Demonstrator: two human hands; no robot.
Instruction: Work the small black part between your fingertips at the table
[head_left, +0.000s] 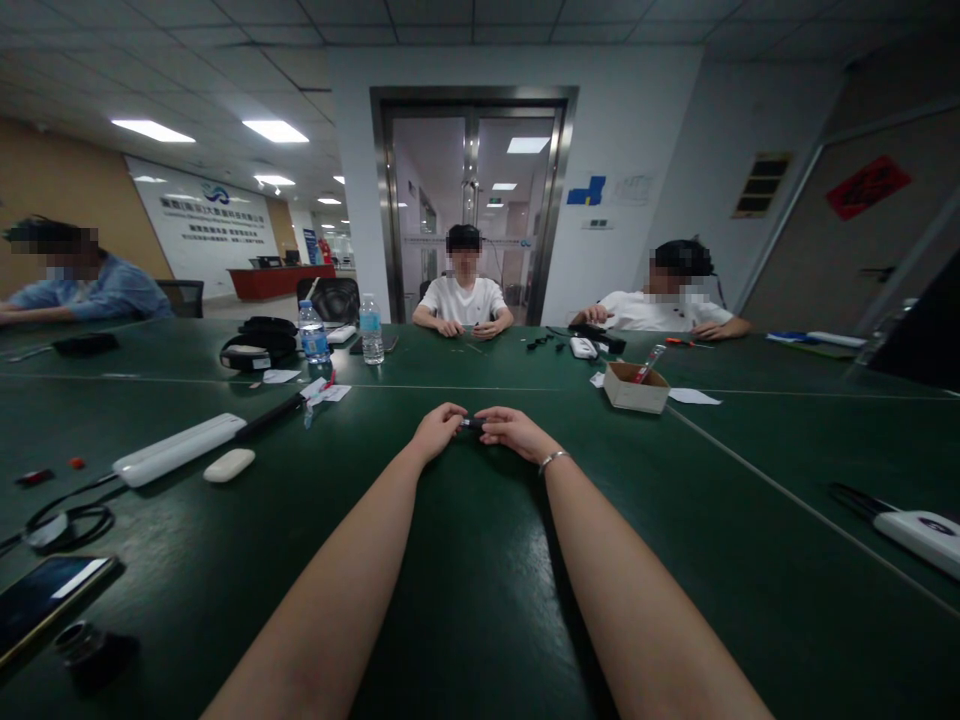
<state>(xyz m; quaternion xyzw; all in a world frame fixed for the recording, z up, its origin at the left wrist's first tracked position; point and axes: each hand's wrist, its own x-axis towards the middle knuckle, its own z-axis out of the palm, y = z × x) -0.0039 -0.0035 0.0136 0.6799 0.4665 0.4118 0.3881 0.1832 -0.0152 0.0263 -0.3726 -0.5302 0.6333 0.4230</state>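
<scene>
Both arms reach forward over the green table (465, 600), and the hands meet near its middle. Between them is a small black stick-like object (472, 424) with a silvery end, too small to name for certain. My left hand (436, 431) pinches its silvery left end with thumb and fingertips. The black right end is gripped in the fingers of my right hand (516, 432), which partly hide it. A silver bracelet (553, 460) circles my right wrist.
At left lie a white elongated device (180, 450), a white oval case (229, 464), a phone (52, 605) and a coiled cable (71, 525). Two water bottles (371, 330) stand farther back. A cardboard box (636, 390) is at right. Several people sit around the table.
</scene>
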